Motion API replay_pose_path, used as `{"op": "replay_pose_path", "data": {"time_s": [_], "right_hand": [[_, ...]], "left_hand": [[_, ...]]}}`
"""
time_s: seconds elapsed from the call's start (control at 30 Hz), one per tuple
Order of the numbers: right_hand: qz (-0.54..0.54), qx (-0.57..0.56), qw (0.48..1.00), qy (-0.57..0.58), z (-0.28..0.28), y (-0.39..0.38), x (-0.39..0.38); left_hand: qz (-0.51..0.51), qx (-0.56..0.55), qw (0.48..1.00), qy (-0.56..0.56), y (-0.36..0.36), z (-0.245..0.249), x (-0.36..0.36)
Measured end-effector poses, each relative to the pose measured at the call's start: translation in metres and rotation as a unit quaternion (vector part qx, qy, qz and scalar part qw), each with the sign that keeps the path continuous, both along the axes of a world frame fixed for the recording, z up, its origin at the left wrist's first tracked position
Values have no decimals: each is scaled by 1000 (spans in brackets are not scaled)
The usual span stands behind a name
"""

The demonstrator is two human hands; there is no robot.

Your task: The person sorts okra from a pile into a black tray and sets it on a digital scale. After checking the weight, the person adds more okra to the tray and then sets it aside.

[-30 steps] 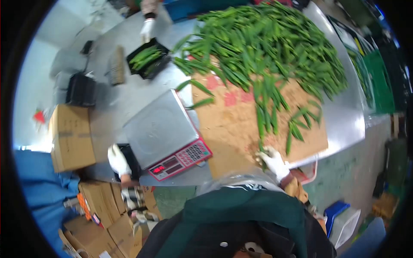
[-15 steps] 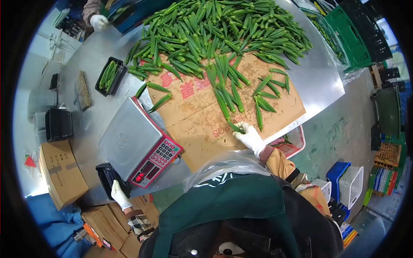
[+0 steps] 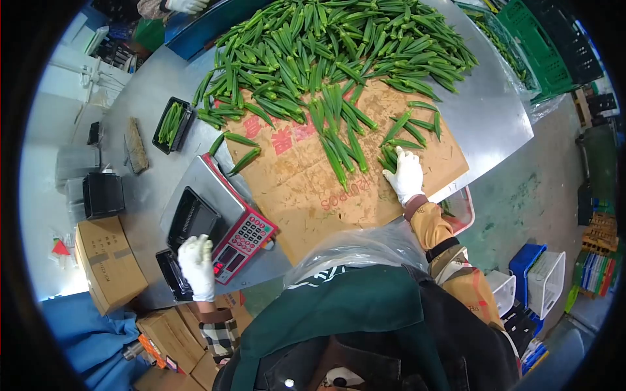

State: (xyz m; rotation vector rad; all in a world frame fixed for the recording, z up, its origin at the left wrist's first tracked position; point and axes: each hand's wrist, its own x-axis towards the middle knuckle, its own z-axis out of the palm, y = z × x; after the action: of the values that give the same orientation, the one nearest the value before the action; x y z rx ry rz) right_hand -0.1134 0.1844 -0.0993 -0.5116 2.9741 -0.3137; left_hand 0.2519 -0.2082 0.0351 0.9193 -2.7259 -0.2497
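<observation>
My left hand [image 3: 197, 268], in a white glove, has its fingers curled at the near edge of a black plastic tray [image 3: 193, 215]. That tray rests over the metal plate of a red-framed digital scale [image 3: 242, 240]. Another black tray [image 3: 171, 277] lies beside the scale, partly behind my hand. My right hand [image 3: 407, 177], also gloved, closes around okra pods [image 3: 389, 158] at the right of a cardboard sheet [image 3: 280, 195]; its fingertips partly hide them. Loose okra pods [image 3: 339, 140] lie in the middle of the sheet, below a large okra heap [image 3: 339, 45].
A filled okra tray [image 3: 172, 125] and a brush [image 3: 136, 146] lie on the metal table [image 3: 147, 85]. Black trays [image 3: 104, 195] and a carton [image 3: 111, 264] stand left. A green crate [image 3: 538, 52] is at right. Another person's gloved hand [image 3: 187, 5] shows at the top.
My left hand has brought a black tray from beside the scale onto it. My right hand has moved up and right to other okra pods. The other person's hand has shifted right.
</observation>
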Motion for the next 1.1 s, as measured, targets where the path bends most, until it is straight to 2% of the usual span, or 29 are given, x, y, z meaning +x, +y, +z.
{"op": "replay_pose_path", "data": {"time_s": [0.07, 0.13, 0.2, 0.27, 0.3, 0.37, 0.4, 0.47, 0.53, 0.57, 0.67, 0.7, 0.8, 0.83, 0.97, 1.03, 1.07, 1.1], "right_hand": [[5, 17, 1000, -1, -4, 2, 1], [-3, 33, 999, -42, 4, 1, -1], [2, 40, 997, -72, 5, 4, -3], [18, 35, 995, -91, -2, 8, -6], [33, 40, 994, -99, -2, 9, -8], [63, 47, 990, -116, 2, 7, -16], [74, 21, 994, -79, 5, 5, -23], [94, -28, 995, -3, 19, 2, -42], [123, -33, 992, 14, 41, -3, -67], [178, -61, 980, 69, 34, 1, -79], [299, 52, 946, 114, 13, 11, -105], [315, 26, 927, 200, 10, 9, -105], [316, 160, 933, 61, 8, 6, -92], [314, 131, 937, 78, 6, 8, -85], [242, 92, 966, -4, 23, 11, -68], [75, -46, 991, -98, 20, 11, -54], [-10, -114, 983, -144, 19, 10, -47], [-74, -191, 952, -228, 41, 7, -45]], "left_hand": [[-33, 37, 996, -79, 9, 3, -12], [-27, -28, 998, -44, 43, 26, -48], [-100, -7, 994, -35, 60, 39, -83], [-146, 24, 989, -7, 69, 37, -103], [-201, 52, 978, 1, 85, 33, -132], [-302, 88, 949, 8, 110, 13, -193], [-350, 98, 931, 9, 115, -7, -216], [-425, 60, 903, -16, 128, -38, -259], [-468, -34, 882, -39, 139, -67, -296], [-488, -82, 868, -49, 141, -78, -309], [-506, -160, 839, -125, 142, -101, -329], [-510, -180, 837, -86, 140, -104, -332], [-507, -139, 835, -166, 134, -108, -329], [-499, -104, 841, -179, 131, -106, -327], [-474, -11, 857, -201, 134, -86, -327], [-493, 16, 855, -160, 143, -79, -333], [-515, 31, 849, -118, 150, -78, -340], [-533, 46, 841, -76, 156, -79, -345]]}}
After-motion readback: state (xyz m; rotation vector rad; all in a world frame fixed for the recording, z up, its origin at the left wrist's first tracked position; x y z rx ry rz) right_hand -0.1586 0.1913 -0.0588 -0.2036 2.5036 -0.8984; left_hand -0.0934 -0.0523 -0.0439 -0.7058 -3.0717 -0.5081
